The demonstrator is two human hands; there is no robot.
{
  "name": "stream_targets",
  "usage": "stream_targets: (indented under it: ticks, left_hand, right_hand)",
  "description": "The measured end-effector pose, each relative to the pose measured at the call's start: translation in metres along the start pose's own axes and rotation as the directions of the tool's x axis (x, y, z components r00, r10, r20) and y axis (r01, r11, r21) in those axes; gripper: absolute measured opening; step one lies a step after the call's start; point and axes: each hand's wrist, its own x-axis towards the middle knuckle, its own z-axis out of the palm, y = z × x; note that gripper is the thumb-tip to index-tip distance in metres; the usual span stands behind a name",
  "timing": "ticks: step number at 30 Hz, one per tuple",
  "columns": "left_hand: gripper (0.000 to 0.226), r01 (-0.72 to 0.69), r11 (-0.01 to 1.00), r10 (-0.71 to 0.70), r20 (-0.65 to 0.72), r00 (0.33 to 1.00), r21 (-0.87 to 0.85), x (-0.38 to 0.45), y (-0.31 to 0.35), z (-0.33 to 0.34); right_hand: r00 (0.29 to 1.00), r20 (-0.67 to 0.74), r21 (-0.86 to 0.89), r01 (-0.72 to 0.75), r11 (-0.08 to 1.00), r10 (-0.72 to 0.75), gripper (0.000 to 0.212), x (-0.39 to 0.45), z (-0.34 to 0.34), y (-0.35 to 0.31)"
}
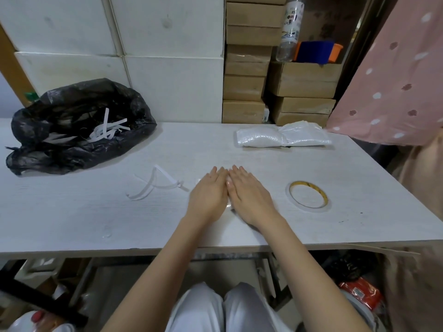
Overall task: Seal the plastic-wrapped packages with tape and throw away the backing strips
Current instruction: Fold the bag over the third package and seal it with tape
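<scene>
My left hand [209,194] and my right hand [249,195] lie flat side by side on the white table [72,216], fingers straight, pressing down on a clear plastic-wrapped package [229,208] that is almost hidden under them. A roll of double-sided tape [308,194] lies flat just right of my right hand. Several white backing strips [153,184] lie loose on the table left of my left hand. A black rubbish bag [79,127] with more strips inside sits at the far left. Two wrapped packages [282,137] lie at the back right.
White boxes [115,44] and stacked cardboard boxes [249,68] stand behind the table. A clear bottle [290,29] and a blue-and-orange object [316,52] sit on the boxes. A pink dotted cloth [402,75] hangs at the right edge.
</scene>
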Motion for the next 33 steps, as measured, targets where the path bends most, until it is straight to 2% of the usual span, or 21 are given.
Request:
stream_targets:
  ticks: [6, 9, 11, 13, 15, 16, 17, 19, 21, 22, 24, 25, 27, 28, 30, 31, 33]
  left_hand:
    - [0.046, 0.034, 0.999, -0.034, 0.008, 0.999, 0.024, 0.0, 0.003, 0.0]
    - [0.048, 0.074, 0.995, -0.078, 0.065, 0.995, 0.06, 0.001, 0.004, -0.005]
    - [0.051, 0.083, 0.992, -0.092, 0.099, 0.991, 0.094, -0.001, 0.008, -0.014]
    - [0.051, 0.118, 0.991, -0.117, -0.012, 0.993, 0.058, -0.009, 0.013, -0.024]
    - [0.043, 0.196, 0.98, -0.183, -0.219, 0.959, 0.042, -0.021, 0.02, -0.032]
    - [0.037, 0.252, 0.964, -0.223, -0.255, 0.941, 0.088, -0.026, 0.022, -0.035]
    - [0.033, 0.301, 0.939, -0.261, -0.223, 0.939, 0.166, -0.031, 0.024, -0.036]
    - [0.039, 0.343, 0.901, -0.325, -0.11, 0.939, 0.265, -0.038, 0.026, -0.033]
    - [0.05, 0.366, 0.894, -0.358, -0.08, 0.93, 0.26, -0.04, 0.026, -0.033]
    - [0.053, 0.381, 0.895, -0.373, -0.079, 0.924, 0.23, -0.04, 0.026, -0.033]
    - [0.054, 0.409, 0.9, -0.409, -0.034, 0.912, 0.147, -0.039, 0.024, -0.033]
    - [0.051, 0.42, 0.904, -0.421, -0.003, 0.907, 0.085, -0.038, 0.022, -0.033]
    - [0.039, 0.455, 0.881, -0.453, 0.047, 0.89, -0.13, -0.032, 0.016, -0.035]
    - [0.034, 0.475, 0.832, -0.477, 0.069, 0.876, -0.285, -0.028, 0.013, -0.037]
    - [0.026, 0.465, 0.652, -0.503, 0.117, 0.856, -0.599, -0.016, 0.008, -0.048]
    - [0.025, 0.447, 0.564, -0.514, 0.128, 0.848, -0.695, -0.007, 0.004, -0.055]
    - [0.028, 0.418, 0.517, -0.532, 0.103, 0.841, -0.747, 0.017, -0.007, -0.072]
  right_hand:
    - [0.991, 0.096, 0.03, -0.1, 0.995, 0.097, 0.054, 0.0, -0.009, -0.009]
    - [0.982, 0.158, 0.063, -0.117, 0.991, 0.106, 0.054, 0.002, -0.014, -0.01]
    - [0.981, 0.154, 0.149, -0.141, 0.979, 0.118, 0.057, -0.001, -0.017, -0.01]
    - [0.98, 0.121, 0.252, -0.186, 0.95, 0.159, 0.062, -0.008, -0.019, -0.01]
    - [0.975, 0.134, 0.273, -0.21, 0.939, 0.179, 0.061, -0.016, -0.022, -0.008]
    - [0.973, 0.151, 0.276, -0.213, 0.937, 0.176, 0.059, -0.019, -0.023, -0.008]
    - [0.971, 0.157, 0.311, -0.224, 0.923, 0.183, 0.056, -0.022, -0.024, -0.009]
    - [0.962, 0.105, 0.414, -0.271, 0.869, 0.25, 0.049, -0.026, -0.027, -0.009]
    - [0.93, -0.021, 0.359, -0.335, 0.871, 0.366, 0.041, -0.028, -0.033, -0.005]
    - [0.911, -0.044, 0.293, -0.38, 0.877, 0.409, 0.037, -0.03, -0.036, -0.003]
    - [0.89, 0.022, 0.204, -0.451, 0.869, 0.456, 0.032, -0.033, -0.041, 0.001]
    - [0.882, 0.061, 0.201, -0.47, 0.86, 0.467, 0.032, -0.033, -0.042, 0.003]
    - [0.871, 0.085, 0.32, -0.484, 0.815, 0.484, 0.031, -0.03, -0.042, 0.004]
    - [0.864, 0.087, 0.425, -0.483, 0.766, 0.496, 0.032, -0.026, -0.043, 0.004]
    - [0.845, 0.093, 0.636, -0.458, 0.621, 0.527, 0.04, -0.012, -0.046, 0.002]
    - [0.837, 0.087, 0.715, -0.43, 0.551, 0.539, 0.043, -0.003, -0.049, 0.001]
    - [0.84, 0.028, 0.774, -0.361, 0.52, 0.542, 0.044, 0.022, -0.057, -0.002]
